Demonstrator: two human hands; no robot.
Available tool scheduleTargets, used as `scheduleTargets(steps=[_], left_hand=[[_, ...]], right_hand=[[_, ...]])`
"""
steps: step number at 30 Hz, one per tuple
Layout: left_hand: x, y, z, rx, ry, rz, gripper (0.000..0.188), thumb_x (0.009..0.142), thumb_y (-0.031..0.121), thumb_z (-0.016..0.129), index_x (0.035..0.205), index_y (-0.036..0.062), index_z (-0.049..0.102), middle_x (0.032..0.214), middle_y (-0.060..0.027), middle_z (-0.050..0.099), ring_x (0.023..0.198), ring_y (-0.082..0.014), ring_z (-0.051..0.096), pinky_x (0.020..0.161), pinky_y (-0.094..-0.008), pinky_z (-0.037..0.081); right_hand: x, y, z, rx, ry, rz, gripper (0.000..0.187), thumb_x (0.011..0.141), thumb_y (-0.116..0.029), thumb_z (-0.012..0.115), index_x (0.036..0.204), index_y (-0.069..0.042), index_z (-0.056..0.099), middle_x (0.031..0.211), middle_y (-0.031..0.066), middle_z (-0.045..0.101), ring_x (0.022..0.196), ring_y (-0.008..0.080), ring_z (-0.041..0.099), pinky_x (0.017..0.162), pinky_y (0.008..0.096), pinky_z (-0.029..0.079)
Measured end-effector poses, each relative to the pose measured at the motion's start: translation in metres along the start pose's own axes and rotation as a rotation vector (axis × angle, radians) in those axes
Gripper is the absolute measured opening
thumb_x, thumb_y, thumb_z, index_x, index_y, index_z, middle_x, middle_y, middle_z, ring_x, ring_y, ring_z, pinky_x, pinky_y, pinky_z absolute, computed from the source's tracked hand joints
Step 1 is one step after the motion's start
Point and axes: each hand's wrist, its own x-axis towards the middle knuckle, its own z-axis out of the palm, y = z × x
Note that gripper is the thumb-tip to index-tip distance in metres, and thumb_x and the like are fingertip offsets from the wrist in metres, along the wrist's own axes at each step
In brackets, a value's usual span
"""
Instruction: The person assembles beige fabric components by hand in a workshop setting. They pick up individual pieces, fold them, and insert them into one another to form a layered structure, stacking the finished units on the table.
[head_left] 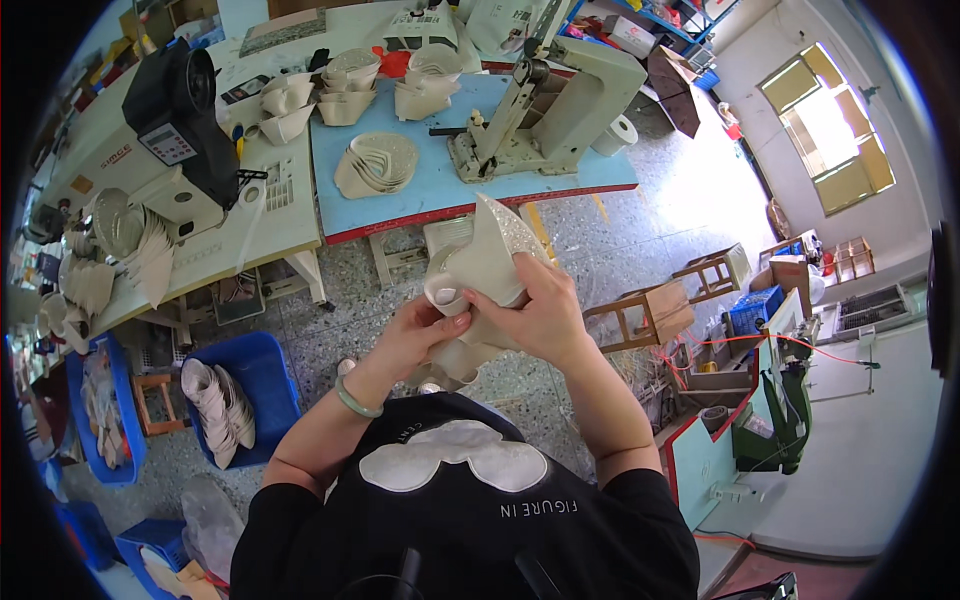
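A pale cream shoe upper (478, 262) is held up in front of my body, its pointed, glittery end upward. My left hand (418, 332) pinches its lower left edge, thumb on top. My right hand (540, 308) grips its right side, with the thumb pressed near a small round pale spot. The two thumbs lie close together. Under my hands more pale pieces (455, 362) show, partly hidden by my hands and the upper. The fingers beneath the upper are hidden.
Ahead, a blue-topped table (340, 208) bears stacked uppers (376, 165) and a grey-white machine (560, 110). A sewing machine (175, 120) stands to the left. A blue bin (270, 375) with uppers sits lower left. Wooden stools (645, 312) stand to the right.
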Motion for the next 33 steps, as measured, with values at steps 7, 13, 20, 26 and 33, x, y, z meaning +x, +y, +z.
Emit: scheduleTargets(steps=[7, 13, 20, 26, 33], left_hand=[[-0.026, 0.005, 0.021, 0.118, 0.027, -0.023, 0.034, 0.083, 0.009, 0.068, 0.115, -0.0003, 0.06, 0.102, -0.0063, 0.066, 0.09, -0.0122, 0.063, 0.079, -0.0272, 0.051], [-0.023, 0.016, 0.032, 0.244, -0.016, -0.189, 0.04, 0.082, 0.017, 0.072, 0.114, -0.0038, 0.059, 0.101, -0.0078, 0.065, 0.088, -0.0116, 0.062, 0.076, -0.0263, 0.051], [-0.029, 0.007, 0.012, 0.504, -0.077, -0.228, 0.05, 0.078, 0.026, 0.079, 0.112, -0.0011, 0.054, 0.098, -0.0058, 0.062, 0.089, -0.0105, 0.059, 0.076, -0.0242, 0.049], [-0.03, 0.01, 0.025, 0.635, -0.032, -0.127, 0.049, 0.07, 0.023, 0.086, 0.093, 0.0067, 0.046, 0.089, 0.0004, 0.052, 0.076, -0.0073, 0.049, 0.07, -0.0229, 0.044], [-0.029, 0.01, 0.002, 0.624, 0.045, -0.211, 0.046, 0.081, 0.023, 0.076, 0.107, 0.0026, 0.045, 0.095, -0.0066, 0.059, 0.086, -0.0105, 0.056, 0.074, -0.0249, 0.047]], right_hand=[[0.002, 0.069, -0.018, 1.006, 0.491, 0.655, 0.031, 0.077, -0.017, 0.077, 0.095, 0.0, 0.058, 0.084, 0.0063, 0.065, 0.068, 0.0143, 0.061, 0.059, 0.0303, 0.049], [-0.04, 0.064, 0.002, 0.791, -0.325, 0.195, 0.061, 0.065, -0.027, 0.085, 0.11, 0.001, 0.056, 0.093, 0.012, 0.067, 0.084, 0.0227, 0.066, 0.078, 0.0347, 0.052], [-0.043, 0.044, -0.011, 0.53, -0.514, 0.495, 0.057, 0.068, -0.033, 0.083, 0.105, 0.003, 0.06, 0.093, 0.0158, 0.069, 0.081, 0.019, 0.067, 0.072, 0.0318, 0.053], [-0.063, 0.08, 0.02, 0.903, -0.178, 0.694, 0.049, 0.073, -0.026, 0.081, 0.108, 0.002, 0.06, 0.092, 0.0081, 0.068, 0.08, 0.0154, 0.065, 0.071, 0.0315, 0.053], [-0.064, 0.064, 0.0, 0.974, -0.232, 0.594, 0.051, 0.071, -0.016, 0.083, 0.111, 0.003, 0.058, 0.099, 0.0084, 0.066, 0.091, 0.0146, 0.063, 0.078, 0.0289, 0.051]])
